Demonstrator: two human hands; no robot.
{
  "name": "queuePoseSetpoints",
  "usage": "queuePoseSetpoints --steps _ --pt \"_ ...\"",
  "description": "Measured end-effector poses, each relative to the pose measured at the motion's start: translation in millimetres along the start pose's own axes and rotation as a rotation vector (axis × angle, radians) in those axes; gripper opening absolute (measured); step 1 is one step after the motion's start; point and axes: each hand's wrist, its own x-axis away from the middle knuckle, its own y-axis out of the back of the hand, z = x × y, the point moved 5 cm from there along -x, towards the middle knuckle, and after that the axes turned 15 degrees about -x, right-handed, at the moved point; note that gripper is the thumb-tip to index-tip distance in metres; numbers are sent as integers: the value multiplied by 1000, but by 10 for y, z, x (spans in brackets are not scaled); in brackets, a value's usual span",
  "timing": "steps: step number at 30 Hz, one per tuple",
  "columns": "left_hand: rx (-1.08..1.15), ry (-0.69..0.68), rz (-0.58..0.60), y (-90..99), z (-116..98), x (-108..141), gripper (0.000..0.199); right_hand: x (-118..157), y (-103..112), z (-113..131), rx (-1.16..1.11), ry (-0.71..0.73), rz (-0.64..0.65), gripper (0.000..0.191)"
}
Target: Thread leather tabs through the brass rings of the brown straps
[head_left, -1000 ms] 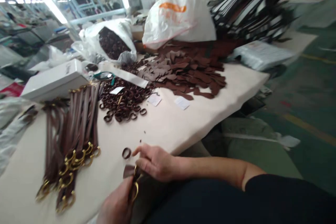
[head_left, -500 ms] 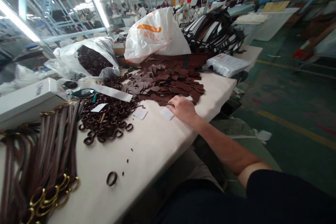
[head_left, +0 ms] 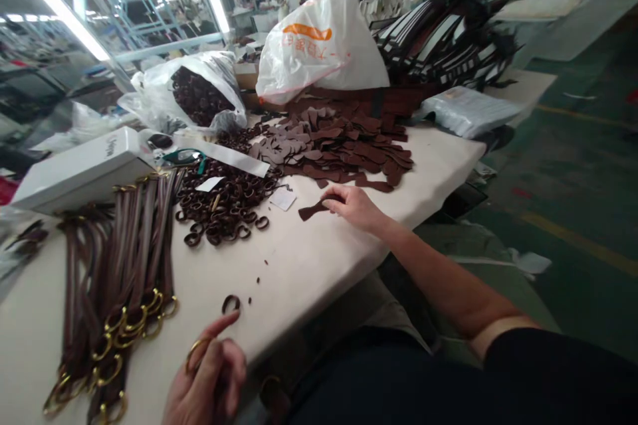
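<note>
Straps [head_left: 124,265] with gold buckles lie far left on tabletop [head_left: 309,259]. Left hand [head_left: 207,378], back in view, clenched on gold ring [head_left: 195,350]. Loop [head_left: 230,303] just beyond. Right hand [head_left: 351,206] has drawn leather piece [head_left: 313,210] from pile [head_left: 343,146], pinching it.

Orange print on the white plastic bag [head_left: 323,43] and small lettering on the white box [head_left: 84,169] are both illegible.
</note>
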Motion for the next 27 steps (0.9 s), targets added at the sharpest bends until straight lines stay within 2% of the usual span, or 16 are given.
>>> queuePoseSetpoints --steps 4,6,9,17,21,27 --pt "43 -99 126 -211 -77 -106 56 437 -655 201 -649 -91 350 30" --pt "49 -163 166 -237 -95 -138 51 588 -884 277 -773 -143 450 31" --pt "6 -281 139 -210 -122 -119 41 678 -1089 340 -847 -197 519 31" --pt "-91 -469 59 -140 -132 61 23 689 -1264 407 -891 -257 552 27" --pt "-213 -566 30 -121 -106 104 15 715 -1308 428 -876 -281 571 25" --pt "-393 -606 -88 -84 -51 130 15 771 -1326 468 -872 -254 592 24"
